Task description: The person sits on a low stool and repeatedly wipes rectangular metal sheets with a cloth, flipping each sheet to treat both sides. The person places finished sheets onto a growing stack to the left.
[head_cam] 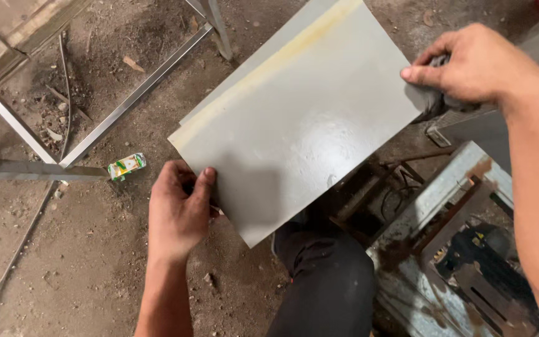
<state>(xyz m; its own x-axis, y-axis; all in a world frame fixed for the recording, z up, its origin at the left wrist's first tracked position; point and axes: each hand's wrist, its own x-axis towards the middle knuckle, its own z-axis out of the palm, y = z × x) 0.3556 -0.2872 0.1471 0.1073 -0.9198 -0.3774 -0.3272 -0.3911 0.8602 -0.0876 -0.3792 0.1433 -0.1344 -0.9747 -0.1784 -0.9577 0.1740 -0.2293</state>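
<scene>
Grey and glossy, the flat panel [294,125] is held up over the dirt floor [82,262], above the person's knee. The left hand [179,209] pinches its near-left edge, thumb on top and fingers closed underneath. The right hand [469,62] is closed around a dark rag [428,100] at the panel's right edge. I judge the sheet stiff, thin and rather light (the wet-looking surface may be slippery), so bare edges give the safest hold.

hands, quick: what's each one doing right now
Left hand: closed on the near edge of the grey sheet, thumb on top.
Right hand: closed on a dark rag, pressed to the sheet's far corner.
</scene>
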